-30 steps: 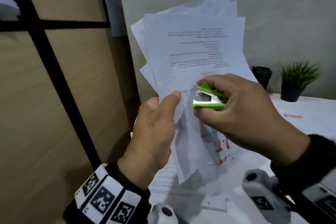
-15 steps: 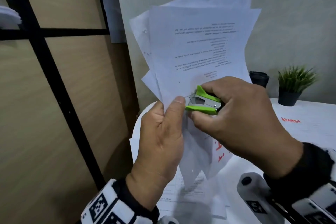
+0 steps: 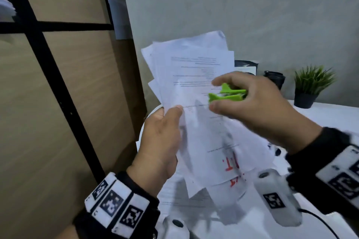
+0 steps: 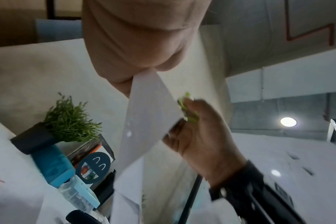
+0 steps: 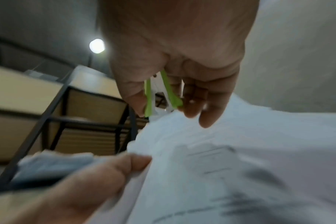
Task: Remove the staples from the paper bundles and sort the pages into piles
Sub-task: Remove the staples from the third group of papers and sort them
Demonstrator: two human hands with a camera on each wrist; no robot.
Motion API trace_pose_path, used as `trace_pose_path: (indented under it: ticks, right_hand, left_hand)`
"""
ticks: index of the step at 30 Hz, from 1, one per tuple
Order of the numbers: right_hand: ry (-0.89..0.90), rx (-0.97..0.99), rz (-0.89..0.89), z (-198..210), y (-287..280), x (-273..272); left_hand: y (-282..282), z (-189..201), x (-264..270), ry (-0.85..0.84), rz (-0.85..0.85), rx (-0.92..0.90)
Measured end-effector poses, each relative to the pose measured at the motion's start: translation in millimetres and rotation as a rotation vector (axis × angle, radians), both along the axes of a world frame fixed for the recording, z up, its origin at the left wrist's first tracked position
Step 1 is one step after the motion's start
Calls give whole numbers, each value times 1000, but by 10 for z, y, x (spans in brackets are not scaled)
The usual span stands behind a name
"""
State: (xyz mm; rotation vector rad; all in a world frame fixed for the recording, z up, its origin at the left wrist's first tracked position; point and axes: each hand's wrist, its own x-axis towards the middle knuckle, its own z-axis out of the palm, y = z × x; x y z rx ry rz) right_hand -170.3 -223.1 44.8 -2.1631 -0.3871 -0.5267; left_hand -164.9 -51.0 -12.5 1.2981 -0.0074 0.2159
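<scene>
My left hand (image 3: 165,137) holds a bundle of white printed pages (image 3: 194,75) up in the air, thumb pressed on the front sheet near its left edge. The pages fan out at the top. My right hand (image 3: 242,103) pinches a green staple remover (image 3: 226,95) between thumb and fingers, just right of the left thumb and in front of the sheets. In the right wrist view the staple remover (image 5: 159,94) has its claws spread above the paper (image 5: 230,159). In the left wrist view the page (image 4: 148,121) hangs from my fingers, with the staple remover (image 4: 188,109) behind its edge. No staple is discernible.
A white table (image 3: 330,114) lies below with sheets marked in red (image 3: 233,163). At the back right stand a potted plant (image 3: 310,85) and a dark cup (image 3: 275,78). A black-framed wooden shelf (image 3: 58,83) fills the left side.
The right hand has pulled the staple remover back from the paper's corner, up and to the right, and its claws now stand apart. The bundle has dropped lower in view.
</scene>
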Motion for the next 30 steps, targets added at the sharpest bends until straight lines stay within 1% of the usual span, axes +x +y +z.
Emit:
trace_pose_path:
  ticks: [1,2,3,5,6,7,9,10,11,12,13,14,15,16,18,19,20,22,24,26,27,28,29,30]
  right_hand:
    - [78,60,9,-38,-136,25]
    - [161,18,-23,-98,-294,46]
    - [247,-111,-85,-188,-467,64]
    - [424,-509,-229,-453,-762,96]
    - [501,-687,-266,-611,-876,122]
    - [567,-811,-277,-805,-1001,164]
    - [628,-929,-240,-1195,-1227,232]
    - [643,-963,-202,-1298,-1280,235]
    - [651,-996,-173,-1292,-1269,221]
    - [633,-1016,-156,-1174,-1177,180]
    - [575,-1007,-172,-1005,-1074,156]
    - [461,-969,-206,-842,-988,166]
    - [299,-883,-222,-669,-873,152]
    - [113,-742,-198,-516,-729,117]
    - [-202,-430,-65,-284,-328,23]
    - [-300,-320,-13,-224,-127,-2]
    - [-377,-258,18,-217,19,13]
    - [-468,-236,8,-245,212,43]
    - [-546,-227,-29,-288,265,68]
    - [-613,-215,-32,-310,266,43]
    - [-615,-231,-32,-306,275,14]
    - [-583,-245,-42,-286,287,-13]
    - [-498,-235,-61,-244,298,-44]
    - [-352,-184,-62,-190,301,-69]
  left_hand:
    - [42,16,17,41,2,-44]
    - [91,38,30,69,12,-78]
    - [153,53,55,85,31,-101]
    - [267,70,105,88,59,-142]
    - [308,74,119,90,65,-160]
    - [331,82,125,92,68,-174]
    - [343,77,132,91,66,-184]
    - [336,71,135,89,68,-181]
    - [326,67,140,86,73,-174]
    - [314,62,144,75,80,-163]
    - [296,64,141,58,85,-147]
    - [281,63,138,36,90,-129]
    - [257,76,118,14,90,-110]
    - [225,84,94,-11,85,-92]
    - [137,110,34,-68,64,-62]
    - [87,131,-11,-96,53,-49]
    - [38,147,-45,-123,48,-29]
    - [-35,158,-111,-175,42,-17]
    - [-58,153,-148,-217,43,-16]
    - [-40,133,-154,-260,59,56]
    - [-35,128,-156,-276,71,108]
    - [-24,107,-141,-306,99,171]
    - [-27,106,-150,-360,138,246]
    - [-21,86,-142,-465,216,386]
